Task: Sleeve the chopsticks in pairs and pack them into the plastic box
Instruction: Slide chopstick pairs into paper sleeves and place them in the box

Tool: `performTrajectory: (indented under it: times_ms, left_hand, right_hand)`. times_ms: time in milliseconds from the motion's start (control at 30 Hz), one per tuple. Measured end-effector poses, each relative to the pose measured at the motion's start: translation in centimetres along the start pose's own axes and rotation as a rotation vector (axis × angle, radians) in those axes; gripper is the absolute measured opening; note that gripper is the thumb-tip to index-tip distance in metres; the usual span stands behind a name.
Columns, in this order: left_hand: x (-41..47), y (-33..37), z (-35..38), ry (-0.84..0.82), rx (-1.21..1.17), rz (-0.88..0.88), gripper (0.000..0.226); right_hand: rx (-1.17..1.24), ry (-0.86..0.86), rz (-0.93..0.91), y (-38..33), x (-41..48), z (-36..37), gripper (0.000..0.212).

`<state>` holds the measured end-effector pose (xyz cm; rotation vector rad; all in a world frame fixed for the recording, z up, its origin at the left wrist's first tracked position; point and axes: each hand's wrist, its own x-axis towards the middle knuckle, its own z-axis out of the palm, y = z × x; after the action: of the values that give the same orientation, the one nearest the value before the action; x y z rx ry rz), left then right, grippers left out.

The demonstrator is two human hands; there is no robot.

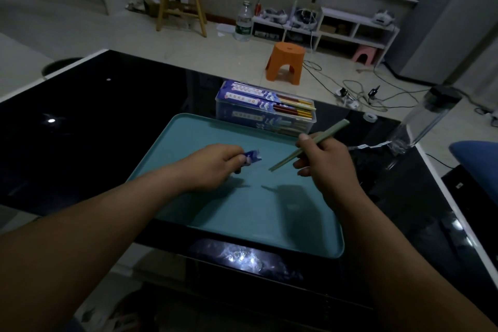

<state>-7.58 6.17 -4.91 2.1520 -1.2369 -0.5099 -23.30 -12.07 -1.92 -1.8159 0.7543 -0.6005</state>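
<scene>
Dim light. Blue paper sleeve point(252, 156) mostly hidden inside left hand point(215, 167), whose fingers curl round it; only a crumpled end shows. Right hand point(323, 162) pinches pale green chopsticks point(332, 131) mid-length, tips toward the sleeve but apart from it. One stick or two: cannot tell. Both hands over teal tray point(242, 218). Plastic box point(229, 113), holding sleeved pairs, sits at the tray's far edge.

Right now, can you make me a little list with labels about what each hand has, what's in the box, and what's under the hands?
left hand: pinches a blue paper sleeve
right hand: grips pale green chopsticks, tips pointed toward the sleeve
tray: teal, under both hands, on the black table
plastic box: behind the tray, holds sleeved pairs
</scene>
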Motion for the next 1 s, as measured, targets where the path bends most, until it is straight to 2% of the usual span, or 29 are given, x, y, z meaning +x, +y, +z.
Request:
performTrajectory:
  times_ms: [100, 300, 500, 733, 900, 1000]
  left_hand:
    - [0.0, 0.6, -0.2, -0.070, -0.227, -0.078, 0.024]
    - [-0.3, 0.4, 0.3, 0.012, 0.060, 0.015, 0.028]
    - [-0.5, 0.4, 0.2, -0.027, 0.074, 0.059, 0.027]
    - [-0.9, 1.2, 0.2, -0.033, 0.016, 0.125, 0.024]
    - [-1.1, 2.2, -0.1, -0.165, -0.321, 0.044, 0.018]
    - [-1.2, 2.7, -0.2, -0.261, -0.471, -0.015, 0.027]
  right_hand:
    - [0.106, -0.016, 0.053, -0.3, 0.0, -0.2, 0.025]
    - [0.199, -0.021, 0.072, -0.2, 0.2, -0.1, 0.024]
    - [0.428, -0.045, 0.145, -0.8, 0.5, -0.2, 0.024]
    - [0.398, -0.077, 0.140, -0.4, 0.3, 0.1, 0.023]
    - [0.326, -0.132, 0.126, -0.1, -0.2, 0.8, 0.025]
    - [0.317, -0.281, 0.159, 0.2, -0.8, 1.8, 0.029]
